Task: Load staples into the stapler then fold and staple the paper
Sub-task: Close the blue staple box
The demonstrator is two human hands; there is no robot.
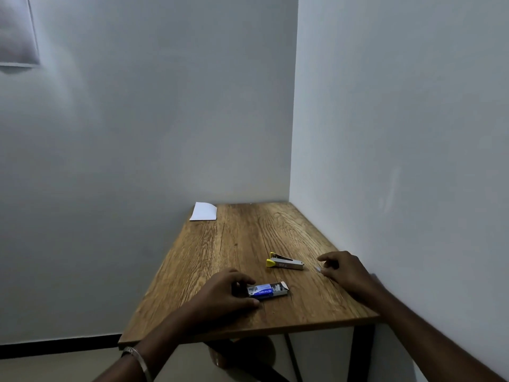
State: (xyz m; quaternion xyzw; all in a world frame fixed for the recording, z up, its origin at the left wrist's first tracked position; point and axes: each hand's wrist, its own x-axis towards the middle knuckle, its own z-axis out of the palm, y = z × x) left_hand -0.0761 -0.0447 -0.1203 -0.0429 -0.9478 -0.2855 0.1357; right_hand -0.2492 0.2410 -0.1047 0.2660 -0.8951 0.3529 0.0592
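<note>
A small yellow and silver stapler [285, 264] lies on its side near the middle of the wooden table [237, 244]. Nearer to me lies a blue staple box [267, 290] with its drawer slid out to the right, showing staples. My left hand [228, 292] holds the left end of that box between thumb and fingers. My right hand [343, 270] hovers just right of the stapler, fingers curled, pinching a small pale strip that looks like staples [317, 269]. A white sheet of paper [203, 211] lies at the table's far left corner.
The table stands in a room corner, with a wall behind it and another close along its right side. Its front edge is near my forearms, and black metal legs [360, 354] show below. A bracelet [136, 357] is on my left wrist.
</note>
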